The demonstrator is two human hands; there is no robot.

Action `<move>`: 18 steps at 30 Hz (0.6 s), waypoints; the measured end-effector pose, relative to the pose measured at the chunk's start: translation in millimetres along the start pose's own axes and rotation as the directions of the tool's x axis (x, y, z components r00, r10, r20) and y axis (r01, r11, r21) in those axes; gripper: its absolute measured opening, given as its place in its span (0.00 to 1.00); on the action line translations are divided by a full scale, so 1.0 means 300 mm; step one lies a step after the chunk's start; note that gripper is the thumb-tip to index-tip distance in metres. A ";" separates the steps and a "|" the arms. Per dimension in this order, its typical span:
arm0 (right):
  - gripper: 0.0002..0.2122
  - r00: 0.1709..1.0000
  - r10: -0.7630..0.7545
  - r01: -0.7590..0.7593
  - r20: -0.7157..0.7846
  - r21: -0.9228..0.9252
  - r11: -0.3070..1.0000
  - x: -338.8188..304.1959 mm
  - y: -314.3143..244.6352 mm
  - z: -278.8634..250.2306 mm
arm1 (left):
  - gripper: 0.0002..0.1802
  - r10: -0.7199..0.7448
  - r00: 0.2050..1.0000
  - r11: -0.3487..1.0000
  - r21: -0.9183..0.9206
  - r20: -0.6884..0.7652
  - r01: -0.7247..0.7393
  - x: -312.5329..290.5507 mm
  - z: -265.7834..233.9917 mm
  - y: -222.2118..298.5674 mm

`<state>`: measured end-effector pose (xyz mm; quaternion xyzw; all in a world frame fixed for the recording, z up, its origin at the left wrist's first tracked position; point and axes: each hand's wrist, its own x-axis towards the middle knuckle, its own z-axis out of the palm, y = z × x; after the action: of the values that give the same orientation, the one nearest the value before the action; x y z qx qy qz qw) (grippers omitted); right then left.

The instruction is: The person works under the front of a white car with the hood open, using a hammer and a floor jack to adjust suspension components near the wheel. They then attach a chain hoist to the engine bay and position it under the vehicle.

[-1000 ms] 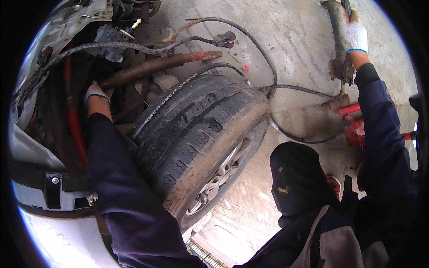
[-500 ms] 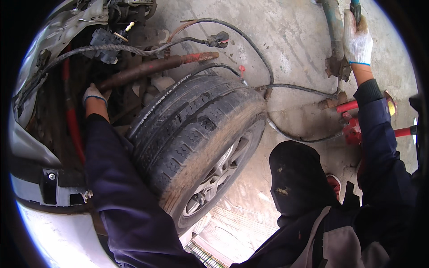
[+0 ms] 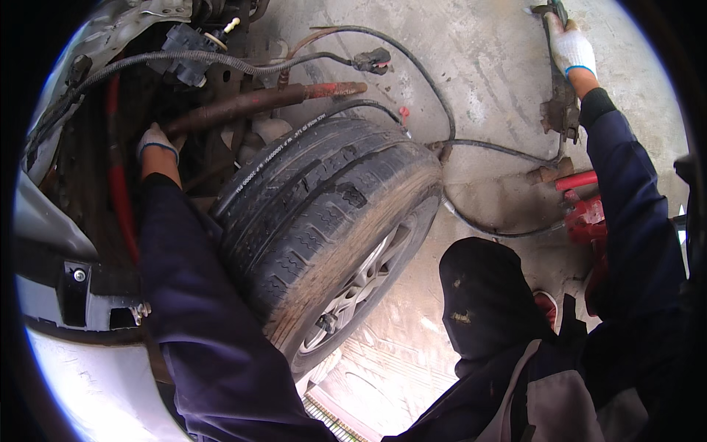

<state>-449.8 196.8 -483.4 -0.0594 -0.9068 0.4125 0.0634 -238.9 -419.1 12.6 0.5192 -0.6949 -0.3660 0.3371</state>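
Note:
On the left, my gloved left hand [image 3: 157,143] is closed at the near end of a rusty brown hydraulic ram [image 3: 247,105] with a red-worn tip. The ram lies across the open wheel area of a vehicle, above the tire [image 3: 324,199]; my fingertips are partly hidden. At the upper right, my right hand [image 3: 572,53], in a white knit glove, is closed around the dark handle of a worn metal tool [image 3: 557,110]. This tool's rusty clamp-like lower end hangs by my wrist, over the concrete floor.
A black hose [image 3: 420,66] loops over the concrete, and another runs across the tire to a red pump [image 3: 585,217]. A corrugated cable [image 3: 243,68] with a loose connector [image 3: 372,61] crosses above the ram. Grey body panels [image 3: 55,221] border the left; my black-clad knee [image 3: 482,295] is beside the wheel.
My right hand and the metal tool have shifted slightly left and upward, and the tool has turned. My left hand stays at the ram's end. The whole view has shifted a little.

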 end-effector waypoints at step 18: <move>0.32 0.997 0.070 -0.069 -0.021 0.052 0.996 -0.036 -0.043 -0.042 | 0.27 -0.003 0.996 0.999 0.040 -0.093 0.007 -0.046 0.017 -0.001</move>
<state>-437.7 196.1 -466.1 -0.0941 -0.8926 0.4367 0.0607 -239.9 -405.0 8.4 0.5439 -0.6844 -0.3283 0.3576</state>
